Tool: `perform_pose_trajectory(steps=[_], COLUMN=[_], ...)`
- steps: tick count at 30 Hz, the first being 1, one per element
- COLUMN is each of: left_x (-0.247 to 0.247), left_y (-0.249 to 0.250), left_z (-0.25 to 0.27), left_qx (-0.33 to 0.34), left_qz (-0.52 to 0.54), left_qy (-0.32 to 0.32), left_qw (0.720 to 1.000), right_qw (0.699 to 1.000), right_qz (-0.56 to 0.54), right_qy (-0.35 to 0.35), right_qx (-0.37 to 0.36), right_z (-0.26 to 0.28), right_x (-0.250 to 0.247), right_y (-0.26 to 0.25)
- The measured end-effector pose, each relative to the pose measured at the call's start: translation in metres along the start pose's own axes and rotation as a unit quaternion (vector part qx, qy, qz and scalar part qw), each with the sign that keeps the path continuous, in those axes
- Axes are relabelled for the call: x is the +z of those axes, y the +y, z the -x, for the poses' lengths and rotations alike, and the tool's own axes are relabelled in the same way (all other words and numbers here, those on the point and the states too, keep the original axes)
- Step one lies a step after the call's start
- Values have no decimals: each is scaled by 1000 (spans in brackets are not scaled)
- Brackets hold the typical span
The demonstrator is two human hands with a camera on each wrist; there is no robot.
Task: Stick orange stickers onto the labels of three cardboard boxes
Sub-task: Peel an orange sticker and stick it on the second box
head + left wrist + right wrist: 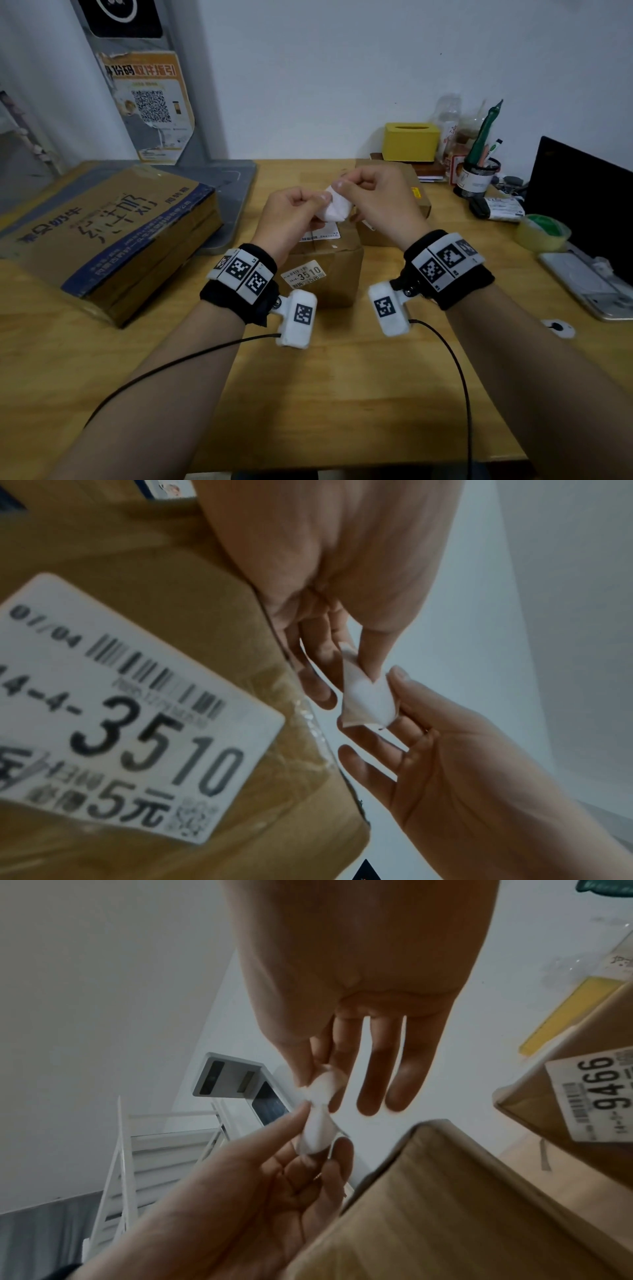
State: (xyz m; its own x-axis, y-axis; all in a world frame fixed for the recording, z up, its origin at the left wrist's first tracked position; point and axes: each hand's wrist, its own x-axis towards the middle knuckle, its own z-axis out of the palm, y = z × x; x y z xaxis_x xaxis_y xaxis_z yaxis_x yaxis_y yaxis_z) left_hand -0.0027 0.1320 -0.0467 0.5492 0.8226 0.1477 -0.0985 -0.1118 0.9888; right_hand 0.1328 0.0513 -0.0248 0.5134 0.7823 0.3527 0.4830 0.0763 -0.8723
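Note:
Both hands are raised over a small cardboard box that carries a white label reading 3510. Between them is a small white sheet; no orange shows on it. My left hand pinches its lower left part, and my right hand pinches its top edge. In the left wrist view the sheet hangs between thumb and finger, beside the 3510 label. The right wrist view has the curled sheet and a second box's label reading 9466. That second box stands behind the first.
A large flat cardboard box lies at the left on a grey tray. At the back right are a yellow tissue box and a pen cup. A tape roll, a dark screen and a phone sit at the right.

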Motion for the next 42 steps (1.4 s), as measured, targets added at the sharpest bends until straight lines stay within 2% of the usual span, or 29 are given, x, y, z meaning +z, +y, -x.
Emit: perform_pose_trajectory(steps=[6,10,14,22,26,29,32,38,42], left_x=[1,-1,-1,-1,-9,-12,-1,31,67], left_y=[0,-2,-3,-3,-7,-6,0,34,42], left_z=[0,0,-1,-1,-4,-3,0,-3,4], left_qx=[6,6,5,6,-5,-10,-11,-96,-129], left_qz=[-10,-11,-4,-11,13,19,2,-17,-112], left_qy=[10,3,7,10,39,43,48,-24,-84], left_qw=[1000,1000,1000,1000,999,999,999,995,982], right_qw=[998,982,964,932,905,918,913,873,853], right_qz=[10,-119,-197,-303,-371,-335,-339,-434,-468], right_qy=[58,78,76,112,116,101,123,150,188], right_qx=[36,124,163,161,176,188,191,165,136], right_z=[4,5,7,12,8,9,12,20,22], right_x=[-3,-14,-14,-5,-19,-32,-40,-68,-93], right_y=[2,2,2,2,9,13,17,27,33])
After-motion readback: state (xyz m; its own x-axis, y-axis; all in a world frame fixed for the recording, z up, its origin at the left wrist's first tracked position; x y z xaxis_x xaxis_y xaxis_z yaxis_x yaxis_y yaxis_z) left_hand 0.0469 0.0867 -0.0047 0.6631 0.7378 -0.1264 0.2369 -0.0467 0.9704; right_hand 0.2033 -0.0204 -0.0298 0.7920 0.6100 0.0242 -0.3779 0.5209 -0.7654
